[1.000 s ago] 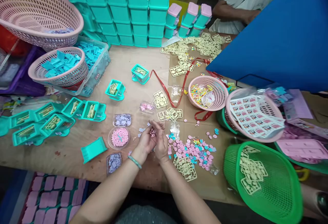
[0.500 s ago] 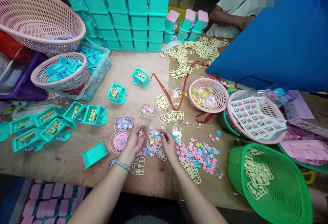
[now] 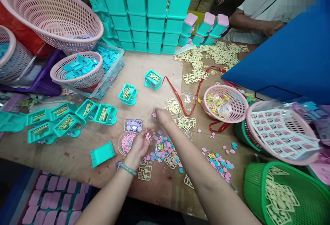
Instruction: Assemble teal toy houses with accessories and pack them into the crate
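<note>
My left hand [image 3: 140, 144] hovers palm up over the table, fingers curled around small pink plastic pieces [image 3: 148, 135]. It sits beside a round clear lid of pink parts [image 3: 127, 142] and a clear tub of lilac parts [image 3: 133, 125]. My right hand [image 3: 162, 115] reaches forward, fingers pinched down on a small clear tub of pink pieces [image 3: 154, 113]. Between my arms lies a scatter of small pink, blue and lilac parts [image 3: 161, 149] and cream part frames [image 3: 144, 170].
Open teal cases with cream inserts [image 3: 64, 120] line the left. Pink baskets of blue tiles [image 3: 78, 68] and colourful bits [image 3: 223, 103], a sticker-sheet basket [image 3: 281, 132] and a green basket [image 3: 283, 194] ring the table. Stacked teal boxes [image 3: 144, 12] stand behind. Another person's arm [image 3: 255, 22] rests far right.
My hands have come apart. The right hand has stretched forward to the small tub of pink pieces. The left hand has stayed near the lid, holding pink pieces. The view has shifted left.
</note>
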Motion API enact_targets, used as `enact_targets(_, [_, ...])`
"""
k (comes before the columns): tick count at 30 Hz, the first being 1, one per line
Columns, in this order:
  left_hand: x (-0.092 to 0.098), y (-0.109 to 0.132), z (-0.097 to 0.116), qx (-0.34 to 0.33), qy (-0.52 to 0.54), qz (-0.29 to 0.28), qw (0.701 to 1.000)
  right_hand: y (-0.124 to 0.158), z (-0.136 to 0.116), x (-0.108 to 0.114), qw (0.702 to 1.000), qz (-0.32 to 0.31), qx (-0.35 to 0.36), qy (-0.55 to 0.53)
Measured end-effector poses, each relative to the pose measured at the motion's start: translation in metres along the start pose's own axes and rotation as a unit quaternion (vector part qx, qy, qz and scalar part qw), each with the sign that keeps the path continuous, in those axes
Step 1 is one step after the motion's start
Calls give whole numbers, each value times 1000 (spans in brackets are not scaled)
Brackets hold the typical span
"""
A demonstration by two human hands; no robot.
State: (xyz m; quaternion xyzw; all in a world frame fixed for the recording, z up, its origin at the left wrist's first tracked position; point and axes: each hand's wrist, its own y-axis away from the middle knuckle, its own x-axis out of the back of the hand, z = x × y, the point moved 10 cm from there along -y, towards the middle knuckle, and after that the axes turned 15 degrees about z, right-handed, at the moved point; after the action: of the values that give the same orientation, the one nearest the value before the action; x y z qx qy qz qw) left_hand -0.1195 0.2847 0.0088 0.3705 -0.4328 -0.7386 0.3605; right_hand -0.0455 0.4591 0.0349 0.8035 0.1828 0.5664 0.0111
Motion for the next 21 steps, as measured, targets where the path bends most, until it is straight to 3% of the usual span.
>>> enact_targets(4, [0,-4,7,9,17,-10,1000,14,15,16,999,44,2,-32])
enact_targets(6, [1,-6,9,13,21,-12,1000,31,32,32,978,107,-24,-179])
enact_targets(7, [2,-7,9,16,21,-13,1000,43,43,36,946,129,-52,-291])
enact_targets(8, [2,-8,9,19,20,-14,1000,56,55,35,896,137,-88,-414])
enact_targets(10, [1,-9,7,28,14,-16,999,82,73,20,762,109,-168,-616])
enact_targets(12, [-2,-10,4,37,8,-17,999,103,78,3,640,73,-229,-729])
enact_targets(13, [-4,-11,3,40,5,-17,999,108,78,-2,598,66,-247,-760])
enact_targets(14, [-6,-11,2,44,4,-17,999,110,77,-3,575,66,-256,-774])
enact_targets(15, [-8,-12,1,46,2,-17,999,107,75,-2,576,71,-256,-773])
enact_targets(16, [-10,-12,2,47,2,-17,999,100,73,1,603,79,-246,-754])
enact_targets(18, [-14,-14,4,48,4,-18,999,77,65,14,721,95,-204,-655])
enact_targets(20, [-18,-15,8,46,14,-25,999,52,57,28,859,114,-150,-476])
enact_targets(21, [-19,-15,11,45,20,-29,998,42,53,35,911,126,-121,-375])
